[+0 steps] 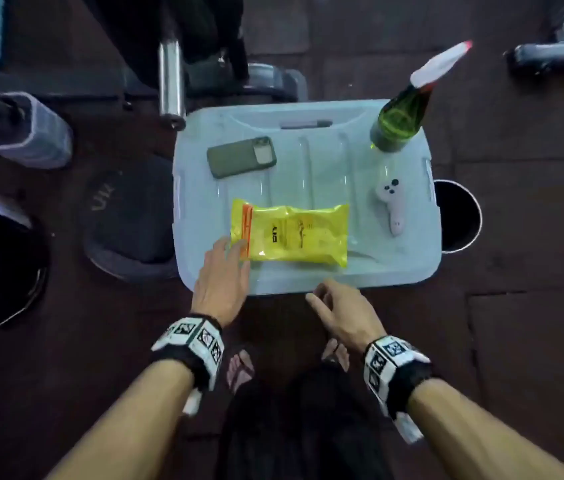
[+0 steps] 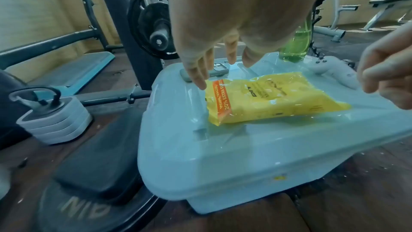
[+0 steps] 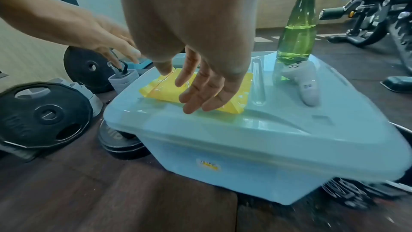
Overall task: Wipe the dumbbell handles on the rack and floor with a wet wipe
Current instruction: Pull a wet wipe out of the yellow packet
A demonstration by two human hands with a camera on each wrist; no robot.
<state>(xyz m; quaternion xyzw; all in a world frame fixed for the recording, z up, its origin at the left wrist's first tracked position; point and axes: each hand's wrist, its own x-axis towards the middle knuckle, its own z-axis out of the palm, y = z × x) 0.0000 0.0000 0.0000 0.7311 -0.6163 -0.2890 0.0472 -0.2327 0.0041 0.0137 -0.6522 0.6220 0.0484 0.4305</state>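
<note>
From the head view, we see our left hand point(image 1: 222, 284) spread flat, fingertips at the yellow wet-wipe pack point(image 1: 291, 232) on the pale storage-box lid point(image 1: 311, 273); our right hand point(image 1: 341, 311) hangs relaxed, empty. The left wrist view shows straight fingers point(image 2: 198, 75) just above the pack's edge. The right wrist view shows a wide, empty grip over the pack.

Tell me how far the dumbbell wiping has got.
Done: nothing visible; no wipe is out and no dumbbell handle shows signs of wiping. In hand: the left hand reaches with straight fingers to the orange-striped end of the yellow wipe pack on the storage box lid; the right hand hovers near the lid's front edge, holding nothing. Left: open the pack, pull a wipe, wipe every handle.
</note>
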